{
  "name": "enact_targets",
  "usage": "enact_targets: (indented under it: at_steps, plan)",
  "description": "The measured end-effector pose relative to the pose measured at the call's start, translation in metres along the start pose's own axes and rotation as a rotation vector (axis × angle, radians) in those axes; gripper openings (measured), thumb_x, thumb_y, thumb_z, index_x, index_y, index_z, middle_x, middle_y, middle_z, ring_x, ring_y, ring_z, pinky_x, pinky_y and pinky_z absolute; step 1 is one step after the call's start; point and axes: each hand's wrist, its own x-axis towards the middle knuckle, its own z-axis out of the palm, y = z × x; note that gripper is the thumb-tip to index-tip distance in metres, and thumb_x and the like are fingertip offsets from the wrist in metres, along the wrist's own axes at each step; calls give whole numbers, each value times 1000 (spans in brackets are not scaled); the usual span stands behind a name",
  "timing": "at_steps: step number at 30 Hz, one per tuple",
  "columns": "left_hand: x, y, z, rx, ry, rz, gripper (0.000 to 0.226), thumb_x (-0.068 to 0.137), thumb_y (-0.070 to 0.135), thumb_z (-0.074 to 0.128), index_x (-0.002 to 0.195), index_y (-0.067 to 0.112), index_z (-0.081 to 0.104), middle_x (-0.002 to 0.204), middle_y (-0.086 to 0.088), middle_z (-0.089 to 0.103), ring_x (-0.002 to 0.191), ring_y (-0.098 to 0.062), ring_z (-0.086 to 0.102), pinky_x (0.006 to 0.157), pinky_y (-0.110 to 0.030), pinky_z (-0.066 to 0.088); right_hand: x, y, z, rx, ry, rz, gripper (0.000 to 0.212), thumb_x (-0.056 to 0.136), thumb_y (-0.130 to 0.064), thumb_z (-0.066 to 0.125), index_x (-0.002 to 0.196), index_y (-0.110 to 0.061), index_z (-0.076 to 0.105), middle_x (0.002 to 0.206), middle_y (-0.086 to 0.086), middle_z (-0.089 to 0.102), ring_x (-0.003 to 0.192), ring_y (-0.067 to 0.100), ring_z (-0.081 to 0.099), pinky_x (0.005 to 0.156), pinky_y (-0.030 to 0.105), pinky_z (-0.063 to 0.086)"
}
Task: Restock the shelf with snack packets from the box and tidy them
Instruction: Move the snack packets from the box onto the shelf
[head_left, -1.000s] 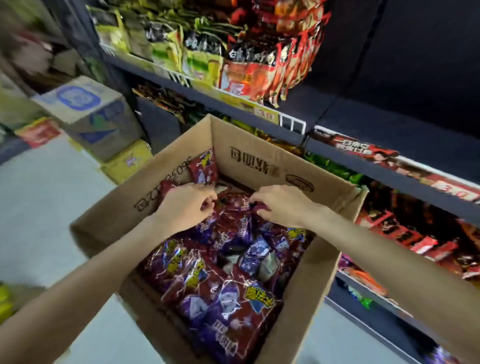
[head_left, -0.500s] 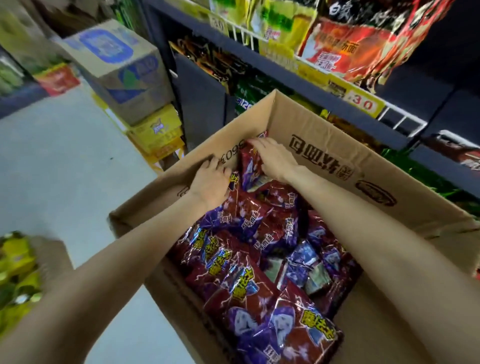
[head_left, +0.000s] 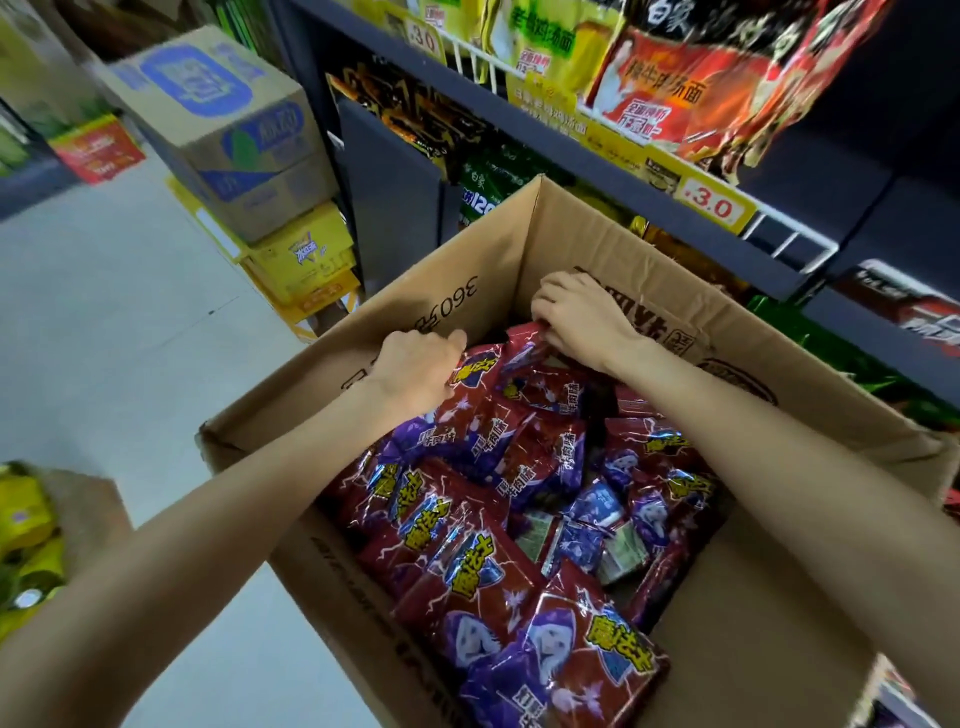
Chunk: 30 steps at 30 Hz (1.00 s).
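Both hands reach into the box beside the shelf. The left hand and right hand each curl closed on the edges of red-and-purple packets piled at its far corner.

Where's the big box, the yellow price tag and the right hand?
box (head_left: 457, 291): head view, far-left inner wall.
price tag (head_left: 714, 206): head view, its middle.
right hand (head_left: 582, 312): head view, its back.

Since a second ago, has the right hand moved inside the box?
Yes. The right hand has gone from the middle of the packets to the far corner of the box, beside its printed far wall, fingers on a red packet's top edge.
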Motion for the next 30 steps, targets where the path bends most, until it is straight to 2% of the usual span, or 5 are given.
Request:
enact_targets:
  at_steps: [5,10,17,26,30]
  plan:
    - [-39,-6,-24,-184,361,-32,47,84,38,67,124,20,53,111,1,67,96,-21,65,71,-33,53,-63,-4,-58,227,42,258,28,92,-32,56,115,-16,50,103,7,66,95,30,61,75,39,48]
    - [-74,23,-60,-259,791,19,36,73,26,79,104,13,67,92,-3,71,77,-23,68,55,-26,49,-157,0,-110,390,427,498,33,82,-33,71,104,-12,59,83,8,68,78,30,65,68,39,52]
    - [-77,110,-133,-489,976,59,38,74,24,79,106,7,66,93,-10,70,82,-25,67,65,-26,48,-287,25,-163,737,775,806,18,82,-26,72,88,-21,56,78,-16,61,70,-1,60,65,15,46]
    - [-48,244,-213,-540,1097,406,35,84,30,68,114,14,63,106,-1,68,98,-9,55,79,-13,38,-450,85,-242,384,1156,970,20,83,-41,67,79,-37,48,71,-34,58,63,-13,54,63,12,43]
    - [-22,309,-243,-566,1139,485,34,84,28,70,114,16,63,105,0,68,96,-10,56,77,-14,38,-506,132,-262,50,1076,990,31,84,-41,65,94,-13,56,82,2,67,66,17,62,68,40,46]
